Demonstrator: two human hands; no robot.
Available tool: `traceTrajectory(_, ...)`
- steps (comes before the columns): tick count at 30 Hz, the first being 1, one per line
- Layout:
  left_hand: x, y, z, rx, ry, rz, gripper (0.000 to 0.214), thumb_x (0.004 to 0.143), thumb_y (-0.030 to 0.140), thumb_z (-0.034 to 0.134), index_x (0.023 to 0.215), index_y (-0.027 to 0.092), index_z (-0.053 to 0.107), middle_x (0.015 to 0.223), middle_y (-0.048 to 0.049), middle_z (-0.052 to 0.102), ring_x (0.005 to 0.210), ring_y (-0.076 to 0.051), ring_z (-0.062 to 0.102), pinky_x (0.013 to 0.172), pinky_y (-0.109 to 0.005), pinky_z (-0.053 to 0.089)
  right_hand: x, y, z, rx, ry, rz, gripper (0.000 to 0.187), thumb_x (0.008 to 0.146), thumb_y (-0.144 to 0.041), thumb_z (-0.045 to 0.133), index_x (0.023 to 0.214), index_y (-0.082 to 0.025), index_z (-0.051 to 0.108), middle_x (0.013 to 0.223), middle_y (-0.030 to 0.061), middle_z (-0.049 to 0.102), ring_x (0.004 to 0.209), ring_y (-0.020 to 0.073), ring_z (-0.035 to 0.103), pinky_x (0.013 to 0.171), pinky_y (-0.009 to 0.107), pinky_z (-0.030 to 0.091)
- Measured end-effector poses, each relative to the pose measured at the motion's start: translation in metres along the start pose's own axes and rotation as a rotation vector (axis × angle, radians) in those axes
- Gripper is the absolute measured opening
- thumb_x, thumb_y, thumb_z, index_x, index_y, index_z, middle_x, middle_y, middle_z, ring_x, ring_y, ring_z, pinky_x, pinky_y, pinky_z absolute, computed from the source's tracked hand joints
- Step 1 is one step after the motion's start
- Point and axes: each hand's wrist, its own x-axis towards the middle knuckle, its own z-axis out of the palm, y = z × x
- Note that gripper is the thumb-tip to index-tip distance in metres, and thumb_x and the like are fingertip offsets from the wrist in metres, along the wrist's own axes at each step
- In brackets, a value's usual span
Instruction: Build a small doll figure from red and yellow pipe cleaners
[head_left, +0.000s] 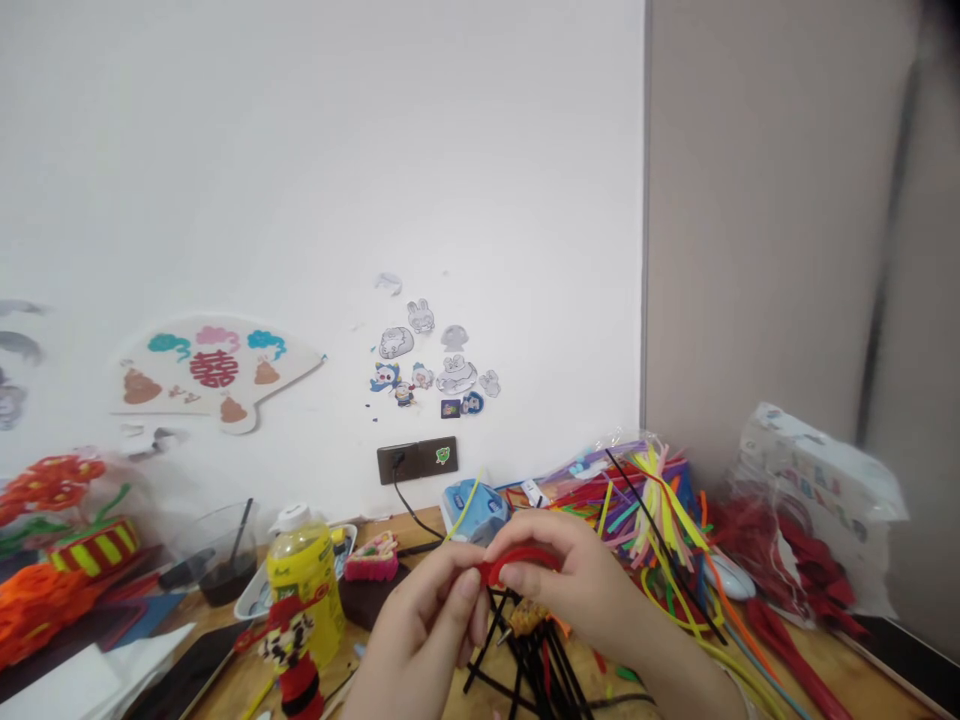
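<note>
A curved red pipe cleaner piece is held up over the table between my two hands. My left hand is closed, with thumb and forefinger pinching its left end. My right hand curls around the rest, its fingertips pressing from above and its thumb from below. Part of the red piece is hidden behind the fingers. Just beneath my hands lie several black pipe cleaners and a small yellowish-brown object. To the left stands a red and black pipe cleaner figure.
A yellow drink bottle, a plastic cup with dark liquid and a blue tissue pack stand behind. Colourful pipe cleaners pile up at the right, near a white bag. Orange pipe cleaner flowers sit far left.
</note>
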Motion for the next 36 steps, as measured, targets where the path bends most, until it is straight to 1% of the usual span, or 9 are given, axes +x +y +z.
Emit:
traceTrajectory(3,0.0,0.001,0.001,-0.027,-0.013,-0.021,0.037,0.079,0.049,0.047,0.091,0.016,0.055,0.05,0.0063,0.043,0.045,-0.009,0.039,0.044,-0.02,0.031,0.002,0.005,0.005,0.193,0.025,0.07,0.011,0.074,-0.025,0.062,0.081,-0.017,0.062,0.076,0.0005,0.062,0.072,0.0123,0.058,0.066,0.024,0.046)
traceTrajectory(6,0.001,0.001,0.003,-0.034,-0.005,-0.018,0.035,0.079,0.049,0.046,0.088,0.015,0.053,0.05,0.0067,0.043,0.044,-0.008,0.037,0.044,-0.02,0.03,0.003,0.009,0.013,0.238,0.096,0.1,0.013,0.073,-0.028,0.062,0.08,-0.017,0.06,0.072,-0.0004,0.059,0.066,0.011,0.055,0.061,0.022,0.045)
traceTrajectory(8,0.002,0.0,0.004,-0.036,-0.001,-0.006,0.034,0.081,0.048,0.045,0.086,0.016,0.052,0.05,0.0069,0.042,0.045,-0.008,0.036,0.044,-0.02,0.029,0.002,0.01,0.018,0.214,0.141,0.093,0.013,0.075,-0.029,0.06,0.08,-0.016,0.059,0.07,-0.0007,0.057,0.063,0.0103,0.053,0.058,0.022,0.044)
traceTrajectory(14,0.0,0.0,0.003,-0.017,0.032,0.008,0.028,0.082,0.044,0.045,0.083,0.017,0.051,0.053,0.0069,0.041,0.048,-0.008,0.036,0.047,-0.02,0.028,0.0,0.008,0.023,0.043,0.204,0.005,0.009,0.078,-0.024,0.054,0.079,-0.017,0.06,0.072,0.0,0.057,0.067,0.0113,0.053,0.061,0.023,0.044)
traceTrajectory(19,-0.003,0.004,0.007,-0.052,0.046,-0.009,0.03,0.08,0.046,0.048,0.084,0.016,0.052,0.052,0.0066,0.042,0.047,-0.008,0.037,0.045,-0.02,0.027,0.0,0.006,0.024,-0.133,0.25,-0.085,0.008,0.075,-0.018,0.052,0.074,-0.016,0.06,0.068,-0.0001,0.057,0.063,0.0109,0.052,0.056,0.022,0.043)
traceTrajectory(23,-0.006,0.008,0.013,-0.086,0.103,-0.038,0.032,0.078,0.048,0.05,0.084,0.016,0.053,0.051,0.0069,0.04,0.047,-0.008,0.035,0.044,-0.019,0.026,0.001,0.004,0.026,-0.138,0.27,-0.102,0.008,0.071,-0.016,0.051,0.071,-0.016,0.059,0.064,-0.0005,0.056,0.057,0.0095,0.05,0.05,0.02,0.042)
traceTrajectory(25,-0.007,0.01,0.013,-0.078,0.097,-0.035,0.031,0.078,0.047,0.05,0.083,0.017,0.053,0.051,0.0068,0.04,0.046,-0.008,0.035,0.044,-0.019,0.026,0.001,0.004,0.026,-0.133,0.273,-0.102,0.008,0.07,-0.016,0.051,0.07,-0.016,0.058,0.063,-0.0008,0.056,0.056,0.0095,0.05,0.049,0.019,0.042)
traceTrajectory(29,-0.005,0.01,0.006,0.023,0.023,0.014,0.029,0.081,0.044,0.046,0.082,0.017,0.055,0.052,0.0053,0.042,0.048,-0.009,0.037,0.045,-0.019,0.03,0.0,0.002,0.025,-0.12,0.259,-0.083,0.007,0.069,-0.014,0.051,0.071,-0.017,0.058,0.065,-0.0013,0.055,0.058,0.0095,0.051,0.051,0.02,0.042)
traceTrajectory(36,-0.002,0.014,-0.004,0.155,-0.044,0.048,0.021,0.084,0.037,0.042,0.082,0.02,0.054,0.056,0.0043,0.047,0.05,-0.01,0.042,0.048,-0.019,0.034,-0.002,-0.01,0.004,-0.235,0.087,-0.08,0.01,0.076,-0.017,0.054,0.077,-0.017,0.063,0.07,-0.0004,0.06,0.066,0.0108,0.053,0.059,0.021,0.042)
